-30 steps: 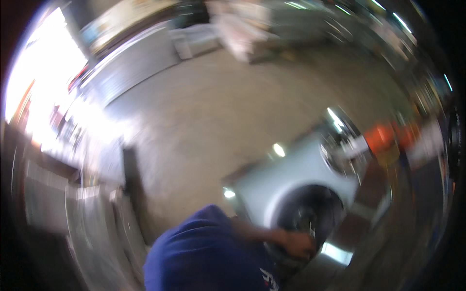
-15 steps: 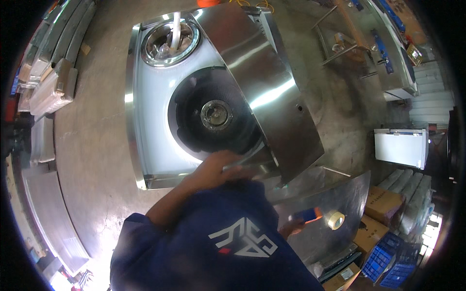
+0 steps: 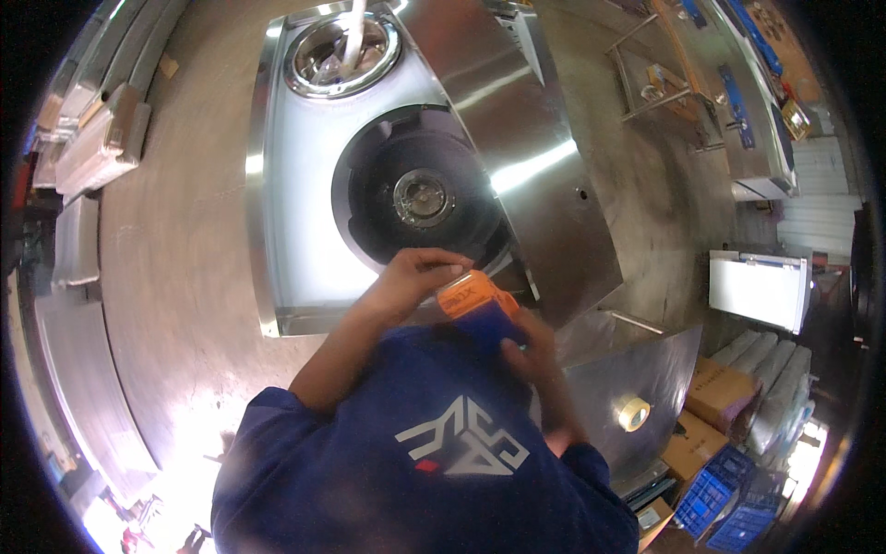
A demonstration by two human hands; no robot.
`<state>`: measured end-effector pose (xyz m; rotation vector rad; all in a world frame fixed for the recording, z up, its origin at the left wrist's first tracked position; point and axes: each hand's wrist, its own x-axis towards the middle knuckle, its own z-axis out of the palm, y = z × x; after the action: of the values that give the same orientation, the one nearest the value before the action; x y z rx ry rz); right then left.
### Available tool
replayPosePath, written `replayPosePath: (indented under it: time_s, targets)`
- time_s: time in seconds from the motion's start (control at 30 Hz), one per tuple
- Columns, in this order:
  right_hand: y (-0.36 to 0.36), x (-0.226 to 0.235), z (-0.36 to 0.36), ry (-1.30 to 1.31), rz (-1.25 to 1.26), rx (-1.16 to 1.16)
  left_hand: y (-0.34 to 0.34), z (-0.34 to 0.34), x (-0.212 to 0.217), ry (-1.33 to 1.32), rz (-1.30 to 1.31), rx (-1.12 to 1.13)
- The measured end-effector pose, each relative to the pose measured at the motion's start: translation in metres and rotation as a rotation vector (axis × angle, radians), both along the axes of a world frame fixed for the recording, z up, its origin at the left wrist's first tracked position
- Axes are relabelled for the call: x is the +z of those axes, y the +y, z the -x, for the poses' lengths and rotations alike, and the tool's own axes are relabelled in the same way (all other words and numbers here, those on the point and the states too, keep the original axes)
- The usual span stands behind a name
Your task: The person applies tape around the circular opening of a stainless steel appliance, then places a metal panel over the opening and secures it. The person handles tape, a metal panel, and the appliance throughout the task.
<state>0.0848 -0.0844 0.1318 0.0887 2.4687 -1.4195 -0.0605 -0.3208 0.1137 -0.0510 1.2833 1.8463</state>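
Observation:
My right hand (image 3: pixel 535 346) grips a small orange-and-blue box (image 3: pixel 469 299) in front of my chest, its orange end facing away from me. My left hand (image 3: pixel 420 282) is at the far edge of that orange end, fingers bent and pinched together. Whatever lies between the left fingertips is too small to make out. Just beyond both hands is the black bowl-shaped burner well (image 3: pixel 369 208) of a stainless steel unit, with a round metal piece (image 3: pixel 425 198) at its centre.
A brushed steel panel (image 3: pixel 526 129) lies slantwise over the unit's right side. Farther off, a shiny round basin (image 3: pixel 305 78) holds a white pipe (image 3: pixel 353 42). To my right, a tape roll (image 3: pixel 634 415) sits on a steel sheet (image 3: pixel 591 397), near cardboard boxes (image 3: pixel 720 392) and blue crates (image 3: pixel 715 489).
My right hand has brought the orange-and-blue box from the lower right, over the steel sheet, up to my left hand. The left hand has turned its fingertips toward the box.

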Motion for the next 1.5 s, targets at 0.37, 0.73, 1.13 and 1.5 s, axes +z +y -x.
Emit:
replayPosePath:
  time_s: [0.37,0.73,1.13,1.5]
  targets:
    - [-0.016,0.031,0.02,-0.007,-0.253,-0.107,-0.065,0.047,0.018,0.428,0.2,0.584]
    - [0.034,-0.013,-0.056,0.091,-0.384,-1.209,-0.05,0.019,0.119,0.968,0.155,0.646]
    - [0.064,-0.249,-0.331,0.221,-1.14,-1.14,-0.026,0.043,0.114,0.629,0.004,0.278]
    - [-0.002,-0.028,0.057,0.579,0.484,-0.298,0.008,0.04,0.11,0.141,-0.564,0.022]
